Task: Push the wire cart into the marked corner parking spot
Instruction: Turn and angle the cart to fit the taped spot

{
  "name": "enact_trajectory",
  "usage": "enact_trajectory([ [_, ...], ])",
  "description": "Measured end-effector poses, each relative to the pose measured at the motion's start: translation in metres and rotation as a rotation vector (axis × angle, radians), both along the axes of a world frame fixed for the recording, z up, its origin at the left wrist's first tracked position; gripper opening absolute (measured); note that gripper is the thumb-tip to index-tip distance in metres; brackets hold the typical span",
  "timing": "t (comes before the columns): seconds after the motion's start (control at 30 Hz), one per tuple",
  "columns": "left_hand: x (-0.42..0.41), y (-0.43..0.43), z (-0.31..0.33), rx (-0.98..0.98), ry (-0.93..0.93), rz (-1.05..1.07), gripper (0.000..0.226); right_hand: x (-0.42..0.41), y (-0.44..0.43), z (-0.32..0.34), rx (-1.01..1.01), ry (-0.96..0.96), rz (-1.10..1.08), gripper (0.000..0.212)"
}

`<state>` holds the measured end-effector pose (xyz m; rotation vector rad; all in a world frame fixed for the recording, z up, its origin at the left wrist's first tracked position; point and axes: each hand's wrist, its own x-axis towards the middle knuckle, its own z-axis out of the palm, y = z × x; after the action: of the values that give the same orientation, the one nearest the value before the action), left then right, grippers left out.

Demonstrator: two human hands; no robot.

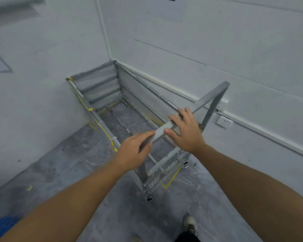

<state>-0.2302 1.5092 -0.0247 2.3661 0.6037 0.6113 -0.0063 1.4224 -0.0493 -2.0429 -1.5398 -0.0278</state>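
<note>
The one wire cart [129, 123] sits at the centre of the frame with its far end tight in the wall corner and yellow floor tape [171, 179] showing along its sides, so the parking looks all but finished, with perhaps a last nudge to square it. Two hands meet its handle bar [160, 132]: the left hand [133, 152] loosely curled around it, the right hand [184, 130] spread open, resting on top without gripping
</note>
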Motion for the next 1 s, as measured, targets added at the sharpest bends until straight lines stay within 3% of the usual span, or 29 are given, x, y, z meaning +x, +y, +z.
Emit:
enact_trajectory([
  [0.17, 0.001, 0.002, -0.001, -0.124, -0.057, -0.036, 0.042, -0.022, -0.004, 0.008, -0.044, 0.342, -0.211, 0.076],
  [0.47, 0.002, 0.008, -0.002, -0.115, -0.036, -0.063, 0.043, -0.049, 0.018, 0.02, 0.03, 0.621, -0.392, 0.085],
  [0.8, 0.007, 0.011, -0.007, -0.265, -0.1, -0.094, 0.044, -0.062, 0.025, 0.023, 0.04, 0.634, -0.536, 0.079],
  [1.0, 0.011, 0.01, -0.007, -0.247, -0.125, -0.093, 0.043, -0.059, 0.029, 0.017, 0.058, 0.644, -0.576, 0.076],
])
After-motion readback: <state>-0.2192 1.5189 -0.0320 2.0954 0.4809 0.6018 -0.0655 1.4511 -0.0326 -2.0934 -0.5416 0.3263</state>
